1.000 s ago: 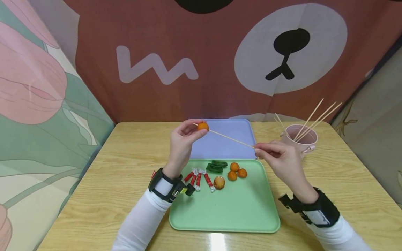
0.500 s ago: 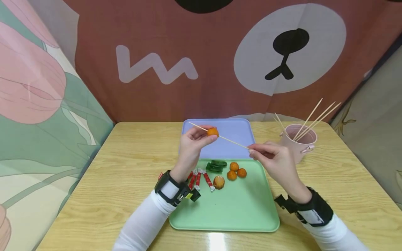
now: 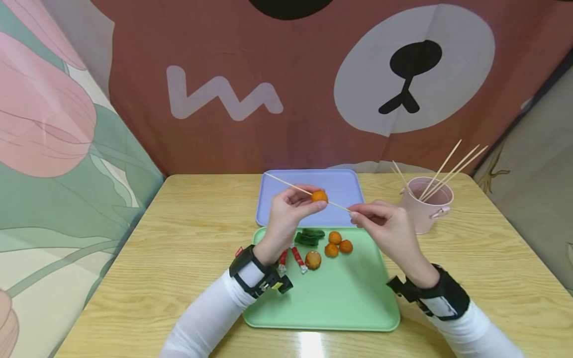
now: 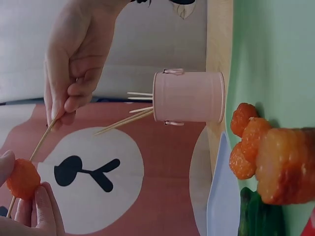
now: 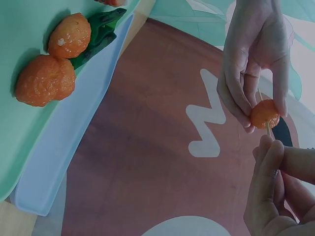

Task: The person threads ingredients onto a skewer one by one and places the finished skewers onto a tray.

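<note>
On the table (image 3: 179,248), two trays: nearer tray (image 3: 340,303) in front, farther tray (image 3: 344,186) touching it behind. On the nearer tray's far part, sweets (image 3: 296,258) at left, then a meatball (image 3: 313,259), three balls (image 3: 337,243) to its right, leaves (image 3: 309,236) behind. Right of the trays, a cup (image 3: 425,206) with skewers (image 3: 447,166) in it; above the trays' seam, both hands on a stick (image 3: 286,185) threaded through a ball (image 3: 319,196), left hand (image 3: 291,211) at the ball, right hand (image 3: 385,223) at the stick's right end.

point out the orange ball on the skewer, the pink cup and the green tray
orange ball (image 3: 319,196), head view, its middle
skewer (image 3: 286,184), head view, bare shaft left of the ball
pink cup (image 3: 421,211), head view, its side wall
green tray (image 3: 340,298), head view, bare floor
</note>
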The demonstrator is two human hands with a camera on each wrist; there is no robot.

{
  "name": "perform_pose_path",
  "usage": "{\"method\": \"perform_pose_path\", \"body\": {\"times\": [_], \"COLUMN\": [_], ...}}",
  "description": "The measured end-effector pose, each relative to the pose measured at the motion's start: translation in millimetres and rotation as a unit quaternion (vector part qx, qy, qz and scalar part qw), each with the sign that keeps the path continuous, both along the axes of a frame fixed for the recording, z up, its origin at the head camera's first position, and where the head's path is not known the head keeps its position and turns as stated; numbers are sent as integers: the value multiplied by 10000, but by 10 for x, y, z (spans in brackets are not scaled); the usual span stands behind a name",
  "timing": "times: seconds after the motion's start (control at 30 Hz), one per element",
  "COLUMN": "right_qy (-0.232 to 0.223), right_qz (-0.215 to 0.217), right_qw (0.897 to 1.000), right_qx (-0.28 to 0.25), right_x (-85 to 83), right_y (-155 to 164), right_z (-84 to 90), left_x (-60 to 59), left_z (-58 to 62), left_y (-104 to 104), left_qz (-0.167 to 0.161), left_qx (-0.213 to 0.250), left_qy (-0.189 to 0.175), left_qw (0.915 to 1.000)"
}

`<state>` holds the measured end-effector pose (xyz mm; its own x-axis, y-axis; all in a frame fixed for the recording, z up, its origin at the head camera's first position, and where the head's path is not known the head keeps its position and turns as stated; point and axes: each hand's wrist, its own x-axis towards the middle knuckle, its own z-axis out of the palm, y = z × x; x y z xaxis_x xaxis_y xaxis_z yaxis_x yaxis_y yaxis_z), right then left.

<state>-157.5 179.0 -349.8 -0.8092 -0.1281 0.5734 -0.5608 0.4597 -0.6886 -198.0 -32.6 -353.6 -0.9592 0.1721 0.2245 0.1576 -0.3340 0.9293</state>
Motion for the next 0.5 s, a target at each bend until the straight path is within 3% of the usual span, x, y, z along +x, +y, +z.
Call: {"method": "perform_pose_path", "body": {"times": [0.5], "right_qy": [-34], "right_qz": [-8], "right_qw": [10000], "right_qx": [-72], "right_x": [14], "right_y": [-31], "right_z": [3], "left_x": [76], "left_z": [-17], "left_y": [194], "left_qz": [-438], "left_qx": [-369], "left_qy": [64], "left_qw": [9983]}}
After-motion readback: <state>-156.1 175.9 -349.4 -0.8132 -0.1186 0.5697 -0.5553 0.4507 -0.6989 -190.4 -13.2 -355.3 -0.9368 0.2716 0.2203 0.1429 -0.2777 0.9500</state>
